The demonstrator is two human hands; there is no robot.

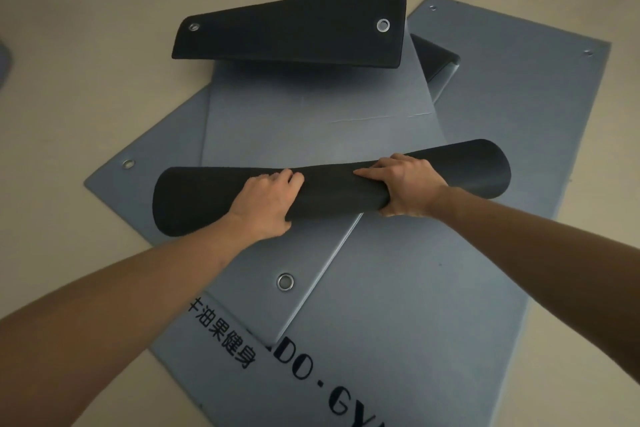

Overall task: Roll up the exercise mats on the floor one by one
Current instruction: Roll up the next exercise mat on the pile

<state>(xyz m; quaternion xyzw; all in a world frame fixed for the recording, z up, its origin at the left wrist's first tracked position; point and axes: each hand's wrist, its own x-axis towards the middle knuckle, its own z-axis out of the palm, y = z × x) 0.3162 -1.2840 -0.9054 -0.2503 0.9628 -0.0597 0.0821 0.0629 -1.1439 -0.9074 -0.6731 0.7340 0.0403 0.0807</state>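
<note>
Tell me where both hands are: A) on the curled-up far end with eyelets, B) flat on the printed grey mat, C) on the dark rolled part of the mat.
C: the left hand and right hand both grip the dark roll near its middle.

Indoor exercise space, though whether gym or home workout room cannot be told. A smooth pale beige floor (69,80) carries overlapping grey foam exercise mats (415,288) with black undersides and round metal eyelets (285,281) near the corners. One half-rolled black-backed mat (329,191) lies across the others. Black printed lettering (221,336) — Chinese characters including "健身" (fitness), then Latin capitals, partly hidden, reading "DO·GY" — marks fitness branding.
</note>
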